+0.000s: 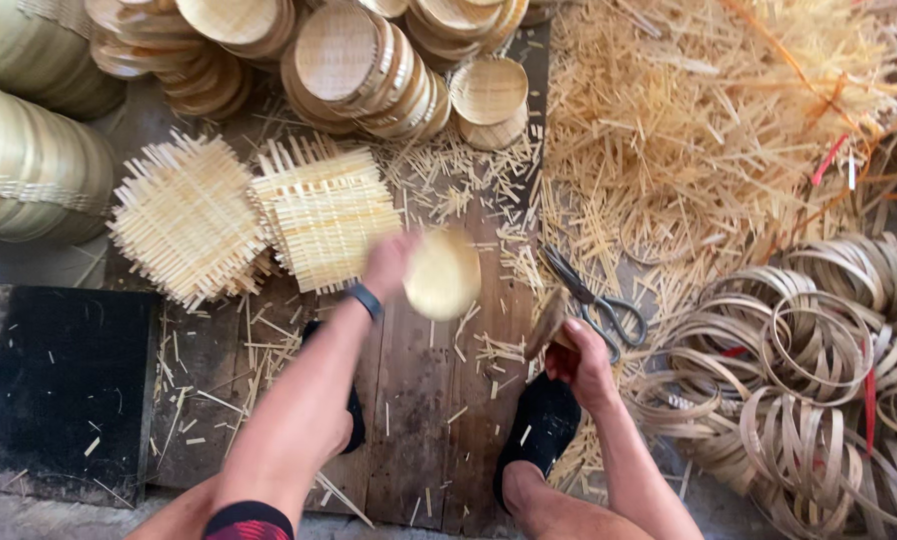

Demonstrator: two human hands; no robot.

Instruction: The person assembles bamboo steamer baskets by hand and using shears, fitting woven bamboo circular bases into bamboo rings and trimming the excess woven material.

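Observation:
My left hand (389,264) is blurred and grips a small round woven bamboo basket (443,274) by its edge, above the wooden board. A dark band sits on that wrist. My right hand (581,362) is closed around a short wooden tool (549,322), low over the board near my right foot. Two stacks of square woven bamboo mats (187,220) (327,215) lie just beyond the left hand. Scissors (594,300) rest on the straw right of the basket.
Stacks of finished round baskets (354,62) fill the top, with tall stacks at the left (29,165). Loose bamboo strips (709,120) cover the upper right. Coiled bamboo rings (819,350) pile at the right. A black mat (54,380) lies lower left. My feet in black sandals (539,425) rest on the wooden board (429,400).

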